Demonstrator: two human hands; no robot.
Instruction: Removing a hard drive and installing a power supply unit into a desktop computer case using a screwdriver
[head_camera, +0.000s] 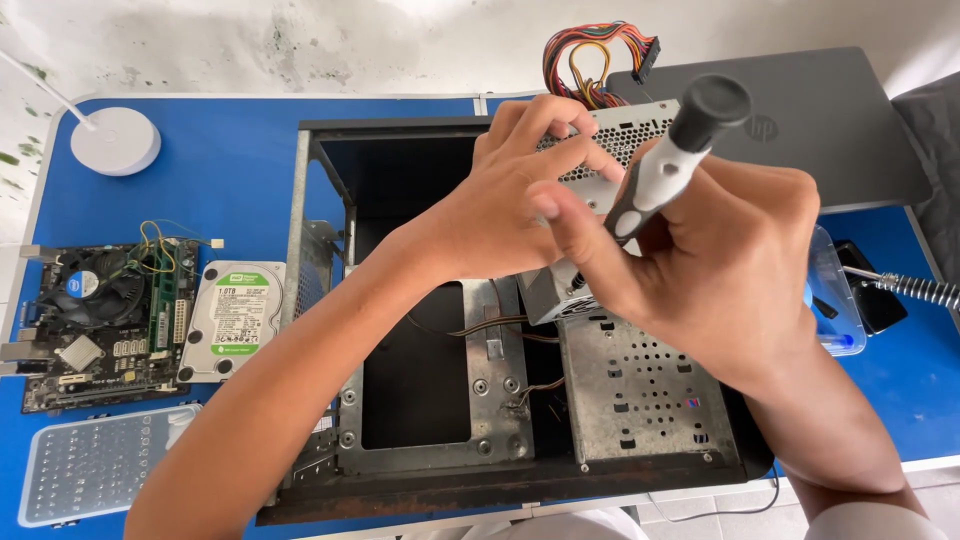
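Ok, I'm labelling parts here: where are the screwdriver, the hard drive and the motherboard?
screwdriver (668, 165), head view, on its grey-white handle.
hard drive (233, 318), head view, on its label.
motherboard (95, 330), head view, below the fan.

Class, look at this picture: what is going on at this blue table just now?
A person is working over an open computer case lying on a blue table. The left hand grips the metal power supply at the case's far end, while the right hand holds a grey and black screwdriver pointed down at it. A motherboard and hard drive lie beside the case.
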